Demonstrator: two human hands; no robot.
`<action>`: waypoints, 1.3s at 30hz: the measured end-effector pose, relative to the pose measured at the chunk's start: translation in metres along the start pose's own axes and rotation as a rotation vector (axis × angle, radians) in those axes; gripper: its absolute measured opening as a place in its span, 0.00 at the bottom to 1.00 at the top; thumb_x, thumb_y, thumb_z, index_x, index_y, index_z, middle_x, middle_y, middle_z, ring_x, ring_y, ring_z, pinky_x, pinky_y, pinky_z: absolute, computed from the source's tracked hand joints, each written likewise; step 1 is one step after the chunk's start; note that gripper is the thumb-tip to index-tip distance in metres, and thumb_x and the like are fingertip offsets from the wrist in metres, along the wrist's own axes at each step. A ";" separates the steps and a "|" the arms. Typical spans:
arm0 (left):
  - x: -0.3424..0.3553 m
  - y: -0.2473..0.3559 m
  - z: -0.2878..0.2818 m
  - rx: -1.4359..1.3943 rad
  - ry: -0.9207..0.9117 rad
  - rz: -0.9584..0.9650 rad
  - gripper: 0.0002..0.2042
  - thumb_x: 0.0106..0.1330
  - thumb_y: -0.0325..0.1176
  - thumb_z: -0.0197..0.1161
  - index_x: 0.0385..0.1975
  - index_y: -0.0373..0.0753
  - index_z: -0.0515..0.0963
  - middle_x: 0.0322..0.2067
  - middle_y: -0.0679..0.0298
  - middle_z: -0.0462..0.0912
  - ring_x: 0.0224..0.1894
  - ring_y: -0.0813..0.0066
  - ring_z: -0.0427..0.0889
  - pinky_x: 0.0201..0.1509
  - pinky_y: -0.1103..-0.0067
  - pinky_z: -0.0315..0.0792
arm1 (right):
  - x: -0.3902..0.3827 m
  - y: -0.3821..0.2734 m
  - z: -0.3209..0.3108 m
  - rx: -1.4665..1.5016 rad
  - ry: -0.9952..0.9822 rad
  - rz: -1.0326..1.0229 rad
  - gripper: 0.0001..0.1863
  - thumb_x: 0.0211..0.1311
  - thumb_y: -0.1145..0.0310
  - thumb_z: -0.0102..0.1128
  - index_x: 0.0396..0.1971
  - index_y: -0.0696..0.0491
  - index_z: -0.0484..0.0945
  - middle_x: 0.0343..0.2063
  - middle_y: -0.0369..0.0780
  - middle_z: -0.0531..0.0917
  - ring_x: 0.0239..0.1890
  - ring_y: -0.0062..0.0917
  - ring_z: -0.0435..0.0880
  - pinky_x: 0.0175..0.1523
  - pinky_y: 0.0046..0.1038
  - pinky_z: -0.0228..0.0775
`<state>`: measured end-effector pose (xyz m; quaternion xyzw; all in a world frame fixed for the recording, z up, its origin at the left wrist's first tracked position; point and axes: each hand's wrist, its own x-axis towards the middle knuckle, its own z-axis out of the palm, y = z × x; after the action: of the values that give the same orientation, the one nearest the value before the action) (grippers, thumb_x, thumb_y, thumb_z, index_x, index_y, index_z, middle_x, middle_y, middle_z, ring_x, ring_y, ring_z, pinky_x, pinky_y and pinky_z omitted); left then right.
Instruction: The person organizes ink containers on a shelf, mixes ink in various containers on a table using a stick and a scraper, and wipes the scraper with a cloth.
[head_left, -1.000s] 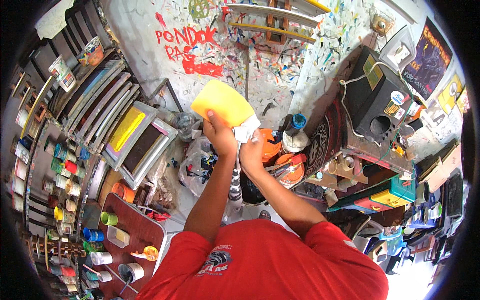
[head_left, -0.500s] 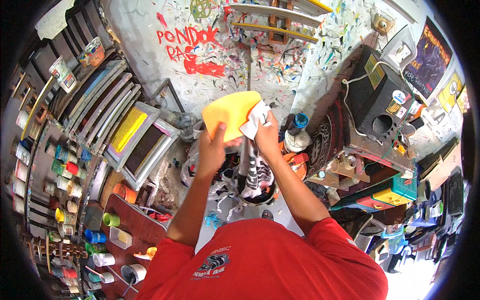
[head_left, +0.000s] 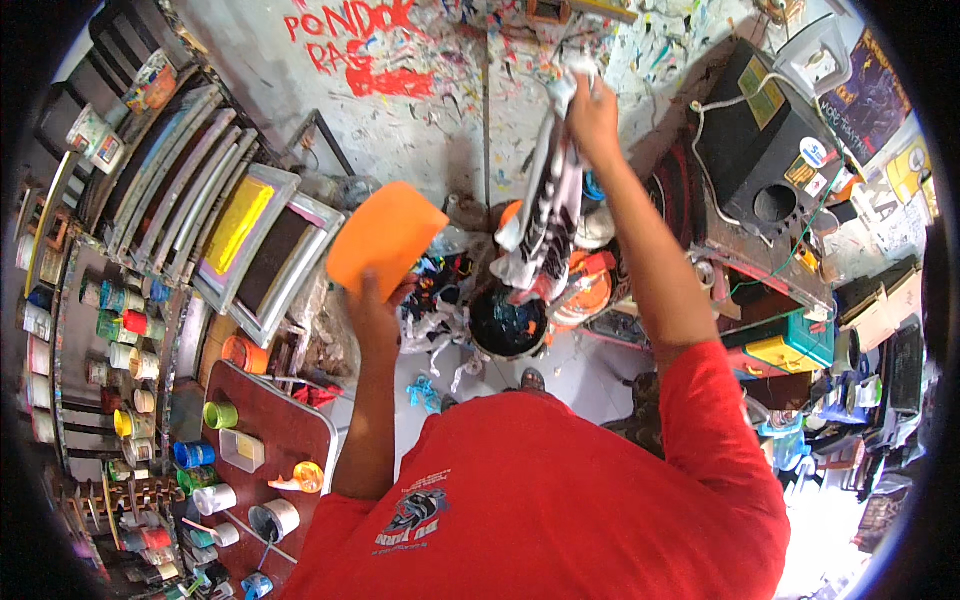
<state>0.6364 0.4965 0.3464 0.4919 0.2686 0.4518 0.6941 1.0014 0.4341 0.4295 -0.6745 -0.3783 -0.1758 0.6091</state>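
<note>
Orange flat pad (head_left: 385, 238), squeegee- or sponge-like, sits in the left hand (head_left: 372, 318), fingers closed round its lower edge; it is held up in the air, tilted, clear of everything below. Right hand (head_left: 595, 105) is raised high and clenched on the top of a paint-stained rag (head_left: 545, 215), white with black streaks, which hangs down at full length.

Rag's lower end dangles just above a black bucket (head_left: 507, 322) holding dark paint with blue smears. Pad and rag are apart, not touching.

Judgement: pad face looks clean and evenly orange, so any wiping seems largely done; rag is not yet put down, pad not yet set anywhere.

Surroundings: framed printing screens (head_left: 255, 250) lean in a row to the left; small paint jars (head_left: 120, 335) line the shelves; a dark red table (head_left: 290, 425) carries cups. Wall (head_left: 440, 120) ahead is paint-spattered. A black box (head_left: 760, 150) stands at right.
</note>
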 end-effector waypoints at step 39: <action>-0.198 -0.090 -0.076 0.384 0.785 -0.270 0.20 0.67 0.42 0.51 0.49 0.31 0.66 0.37 0.55 0.78 0.33 0.66 0.81 0.33 0.76 0.78 | 0.093 0.174 0.049 -0.335 -0.371 -0.338 0.11 0.56 0.66 0.52 0.24 0.59 0.72 0.22 0.51 0.76 0.27 0.47 0.76 0.33 0.41 0.66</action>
<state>0.5184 0.3437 0.2211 0.3636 0.6519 0.4517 0.4887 1.1774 0.5139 0.3650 -0.7136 -0.5558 -0.2083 0.3721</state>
